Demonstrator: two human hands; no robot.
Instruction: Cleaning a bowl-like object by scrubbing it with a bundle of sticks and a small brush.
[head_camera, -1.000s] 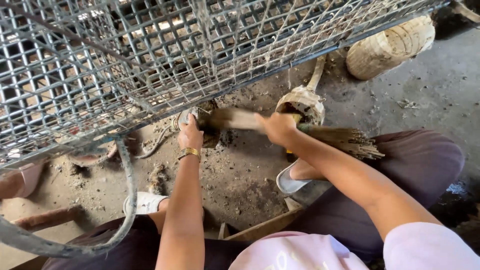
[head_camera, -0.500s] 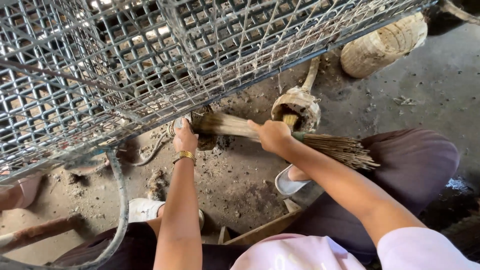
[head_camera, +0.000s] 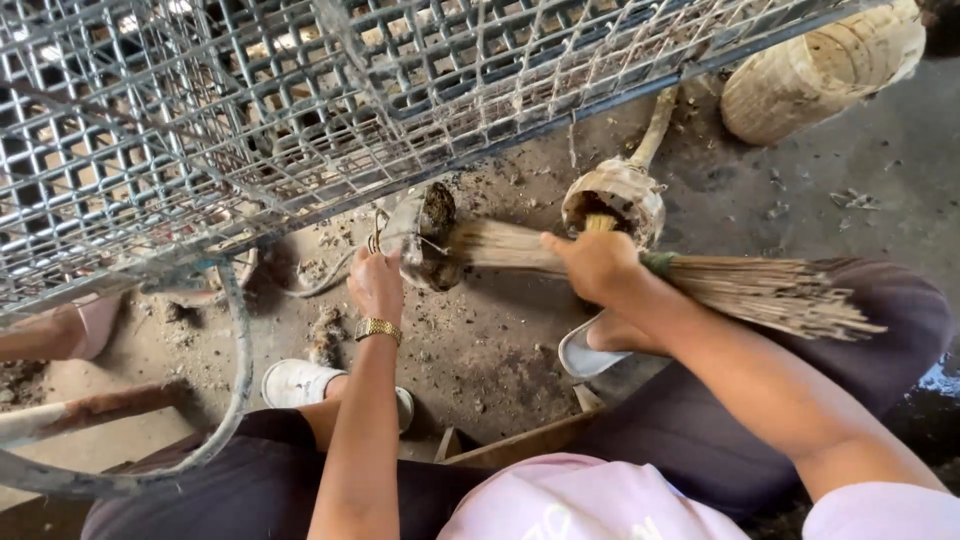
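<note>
Near the centre of the frame the left hand (head_camera: 377, 283), a gold-coloured bracelet watch (head_camera: 378, 328) on its wrist, is closed on the edge of a small, dirt-caked grey metal dish (head_camera: 423, 235) that is held tilted just under the lower rim of a large grey wire-mesh cage (head_camera: 250, 110) filling the upper left and top of the frame. Just right of centre the right hand (head_camera: 597, 265) is clamped around a bundle broom of thin tan sticks (head_camera: 700, 280), bound with a green band; the short end of the bundle points left and touches the inside of the dish, while the long loose ends fan out toward the right edge, across the person's dark trouser leg (head_camera: 860, 370). The two hands are apart, with the dish and the broom's short end between them. Behind the right hand a dirty coconut-shell ladle with a long wooden handle (head_camera: 615, 195) rests on the soiled concrete floor (head_camera: 480, 350). A woven tan basket (head_camera: 820, 65) lies on its side in the upper right. A grey hose (head_camera: 235, 350) curves down the left side, and white slip-on shoes (head_camera: 300, 383) show at lower centre.
</note>
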